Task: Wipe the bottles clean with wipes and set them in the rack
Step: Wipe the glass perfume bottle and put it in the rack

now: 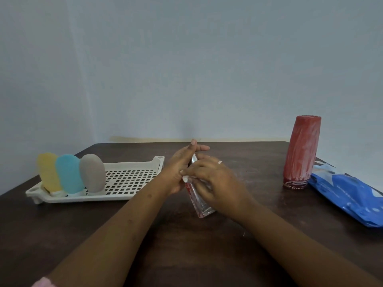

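**Clear bottle mid-wipe, held between both hands**

On my feed the clear bottle (pixel 202 206) is tilted over the middle of the table (pixel 145 241), base toward me and neck pointing away, and I cannot tell whether the base touches the wood. I judge it is angled so that its sides can be rubbed while it is turned. It is not in the rack (pixel 132 181), which sits to the left.

The left hand (pixel 178 170) lies against the bottle's upper part with its fingers nearly straight and pointing up; it seems to steady rather than clasp. The right hand (pixel 215 183), which wears a ring (pixel 220 162), curls over the bottle's body. A small white scrap shows at its fingertips and is probably the wipe, though most of it is hidden.

Three bottles, yellow (pixel 48 172), blue (pixel 69 175) and grey (pixel 92 172), stand cap-down at the rack's left end, so the open grid beside them looks like the next slot. A red-smeared bottle (pixel 301 152) waits upright at the right, just beside the blue wipes pack (pixel 348 193). I take it as not yet cleaned and kept near the wipes for that reason.
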The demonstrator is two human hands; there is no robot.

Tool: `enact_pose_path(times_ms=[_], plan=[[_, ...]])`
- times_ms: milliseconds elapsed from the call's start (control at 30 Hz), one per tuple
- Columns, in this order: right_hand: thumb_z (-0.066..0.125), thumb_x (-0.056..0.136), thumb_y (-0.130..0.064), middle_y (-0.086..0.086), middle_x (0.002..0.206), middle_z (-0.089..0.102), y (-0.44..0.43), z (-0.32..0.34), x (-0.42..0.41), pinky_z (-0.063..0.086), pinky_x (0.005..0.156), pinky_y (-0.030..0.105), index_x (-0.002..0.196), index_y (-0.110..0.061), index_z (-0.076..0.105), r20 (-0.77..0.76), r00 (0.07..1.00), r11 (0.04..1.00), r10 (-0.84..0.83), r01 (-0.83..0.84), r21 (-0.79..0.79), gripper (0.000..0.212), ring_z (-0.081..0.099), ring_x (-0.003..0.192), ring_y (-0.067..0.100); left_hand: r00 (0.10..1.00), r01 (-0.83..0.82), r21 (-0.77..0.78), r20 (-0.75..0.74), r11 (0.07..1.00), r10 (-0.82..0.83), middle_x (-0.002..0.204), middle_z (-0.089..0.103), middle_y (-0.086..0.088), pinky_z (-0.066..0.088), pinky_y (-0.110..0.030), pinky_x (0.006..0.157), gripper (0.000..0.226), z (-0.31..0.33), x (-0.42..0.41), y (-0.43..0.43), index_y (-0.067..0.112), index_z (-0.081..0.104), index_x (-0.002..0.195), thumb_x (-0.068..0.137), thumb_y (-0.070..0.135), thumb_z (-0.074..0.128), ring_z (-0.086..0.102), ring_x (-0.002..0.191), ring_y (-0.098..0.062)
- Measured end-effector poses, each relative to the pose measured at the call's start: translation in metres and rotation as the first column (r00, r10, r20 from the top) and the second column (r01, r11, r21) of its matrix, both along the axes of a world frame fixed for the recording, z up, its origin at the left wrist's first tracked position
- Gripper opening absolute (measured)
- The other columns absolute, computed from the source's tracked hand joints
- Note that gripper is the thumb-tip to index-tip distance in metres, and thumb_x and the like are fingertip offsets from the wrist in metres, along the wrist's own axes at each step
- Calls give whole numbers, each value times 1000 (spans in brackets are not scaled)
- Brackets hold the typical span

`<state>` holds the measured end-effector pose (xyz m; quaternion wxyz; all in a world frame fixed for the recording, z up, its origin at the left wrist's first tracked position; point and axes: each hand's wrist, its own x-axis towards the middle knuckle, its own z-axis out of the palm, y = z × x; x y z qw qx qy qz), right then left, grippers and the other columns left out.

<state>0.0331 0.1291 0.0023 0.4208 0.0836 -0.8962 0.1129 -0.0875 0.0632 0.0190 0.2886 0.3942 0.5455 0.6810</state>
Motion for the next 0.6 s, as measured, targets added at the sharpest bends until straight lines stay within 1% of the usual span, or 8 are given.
enact_pose_path(times_ms=[67, 133, 167, 233, 300, 367, 433, 600], plan=[[60, 87, -15, -4, 97, 64, -1, 1, 0, 43, 79, 20, 103, -17, 71, 21, 1000, 1000, -8, 8, 13, 20, 55, 95, 11, 1000, -1, -11, -2, 1000, 1, 86, 64, -9, 56, -26, 61, 47, 1, 1, 0, 14, 64, 105, 90, 53, 42, 67, 74, -16], [62, 87, -18, -5, 94, 66, 3, 2, 1, 41, 77, 17, 97, -18, 72, 13, 1000, 999, -28, 28, -21, 14, 55, 90, 7, 1000, 1, -10, 1, 1000, -1, 86, 66, -9, 57, -27, 63, 47, 0, 0, 0, 15, 65, 104, 88, 54, 44, 67, 75, -18], [65, 86, -18, -6, 92, 67, 6, 3, 2, 40, 77, 14, 95, -18, 73, -5, 999, 997, -48, 48, -68, 12, 55, 89, 3, 1000, -1, -7, 6, 1000, 1, 85, 68, -8, 57, -27, 63, 45, -1, 0, -1, 15, 65, 104, 90, 52, 44, 68, 74, -18], [68, 85, -18, -12, 88, 67, 15, 4, 4, 35, 72, 4, 93, -20, 74, -32, 994, 973, -105, 96, -209, 10, 55, 84, -6, 1000, -10, -8, 20, 1000, 10, 83, 72, -6, 57, -28, 63, 45, -3, -1, -1, 14, 65, 104, 91, 52, 44, 70, 74, -18], [68, 84, -19, -19, 77, 61, 23, 2, 5, 34, 64, 1, 91, -21, 75, -14, 984, 927, -178, 162, -338, 9, 54, 78, -13, 1000, -20, -7, 24, 1000, 20, 87, 73, -8, 56, -31, 69, 49, -4, -1, 0, 13, 64, 105, 84, 54, 46, 70, 80, -20], [68, 84, -20, -21, 69, 58, 28, -1, 5, 36, 59, 2, 87, -19, 74, 9, 974, 887, -228, 212, -410, 7, 55, 74, -11, 999, -35, 5, 29, 999, 35, 92, 74, -9, 56, -34, 76, 50, -5, -2, 0, 12, 64, 105, 83, 53, 47, 70, 86, -21], [66, 85, -20, -21, 68, 58, 28, -3, 4, 37, 57, 3, 85, -19, 73, 23, 971, 860, -240, 223, -459, 6, 56, 73, -11, 998, -46, 19, 35, 999, 45, 101, 73, -11, 56, -35, 81, 49, -6, -1, 1, 11, 64, 105, 86, 51, 45, 70, 93, -22], [65, 87, -22, -21, 70, 58, 28, -4, 2, 38, 58, 2, 86, -21, 70, 50, 968, 839, -245, 237, -491, 6, 56, 71, -12, 998, -40, 31, 42, 999, 38, 107, 72, -12, 57, -33, 81, 52, -5, -1, 1, 9, 62, 107, 83, 52, 45, 70, 99, -23]])
